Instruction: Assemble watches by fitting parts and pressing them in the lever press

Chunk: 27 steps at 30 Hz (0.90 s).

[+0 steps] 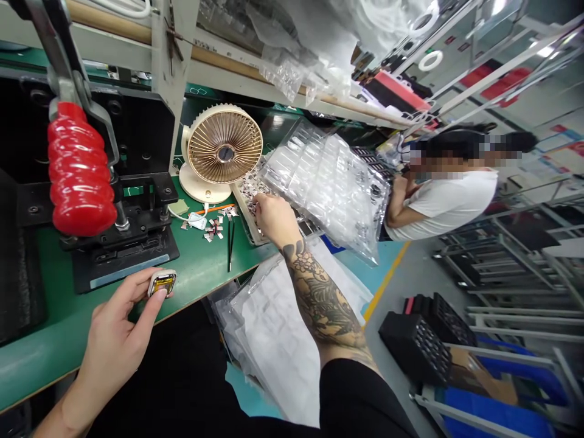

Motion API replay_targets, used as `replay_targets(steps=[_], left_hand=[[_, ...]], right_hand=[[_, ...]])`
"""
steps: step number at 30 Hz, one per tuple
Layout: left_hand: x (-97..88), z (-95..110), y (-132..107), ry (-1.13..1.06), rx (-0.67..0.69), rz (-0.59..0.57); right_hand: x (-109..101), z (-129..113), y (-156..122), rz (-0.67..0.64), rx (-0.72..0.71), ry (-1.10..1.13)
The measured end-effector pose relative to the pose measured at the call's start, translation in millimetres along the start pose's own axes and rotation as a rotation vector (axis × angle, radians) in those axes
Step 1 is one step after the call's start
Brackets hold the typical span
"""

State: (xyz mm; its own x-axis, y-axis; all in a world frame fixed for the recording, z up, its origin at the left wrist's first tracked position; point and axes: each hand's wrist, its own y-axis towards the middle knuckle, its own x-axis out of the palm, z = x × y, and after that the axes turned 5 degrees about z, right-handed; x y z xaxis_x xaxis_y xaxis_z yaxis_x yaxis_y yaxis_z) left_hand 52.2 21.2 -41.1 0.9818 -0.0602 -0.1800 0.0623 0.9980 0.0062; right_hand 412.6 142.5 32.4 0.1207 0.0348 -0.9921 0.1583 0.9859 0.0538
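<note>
Green factory worktop [201, 274], head view: your left hand [112, 340] pinches a small yellow-and-silver framed part [162, 283] between narrowly closed fingers, just above the worktop's edge. Your right hand [274, 219] reaches into a tray of metal pieces [249, 194], still heaped. More loose metal pieces [213, 228] lie nearby.

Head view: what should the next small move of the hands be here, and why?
Probably the right hand should pick one small metal piece from the tray and bring it to the yellow-faced component in the left hand. It already reaches into those pieces, while the left hand holds the component up, yellow face showing.
</note>
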Motion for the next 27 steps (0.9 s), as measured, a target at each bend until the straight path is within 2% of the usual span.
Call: replay_targets(steps=[6, 12, 14, 15, 17, 19, 21, 23, 27], left_hand=[[0.0, 3, 1, -0.02, 0.013, 0.01], [0.3, -1, 3, -0.02, 0.017, 0.011], [0.2, 3, 4, 0.003, 0.044, -0.007], [0.2, 7, 5, 0.026, 0.064, -0.02], [0.3, 14, 7, 0.077, 0.115, -0.043], [0.7, 20, 10, 0.105, 0.168, -0.049], [1.1, 23, 12, 0.105, 0.202, -0.042], [1.2, 24, 12, 0.099, 0.219, -0.036], [0.9, 23, 12, 0.089, 0.241, -0.044]], right_hand=[[-3, 3, 4, -0.021, -0.025, 0.021], [3, -3, -9, 0.107, 0.018, 0.032], [8, -7, -22, 0.221, 0.028, 0.084], [11, -10, -29, 0.33, 0.01, 0.165], [15, -24, -45, 0.581, -0.075, 0.459], [15, -46, -63, 0.721, -0.193, 0.837], [10, -74, -81, 0.644, -0.298, 1.133], [5, -101, -96, 0.467, -0.4, 1.337], [6, -136, -109, 0.156, -0.502, 1.537]])
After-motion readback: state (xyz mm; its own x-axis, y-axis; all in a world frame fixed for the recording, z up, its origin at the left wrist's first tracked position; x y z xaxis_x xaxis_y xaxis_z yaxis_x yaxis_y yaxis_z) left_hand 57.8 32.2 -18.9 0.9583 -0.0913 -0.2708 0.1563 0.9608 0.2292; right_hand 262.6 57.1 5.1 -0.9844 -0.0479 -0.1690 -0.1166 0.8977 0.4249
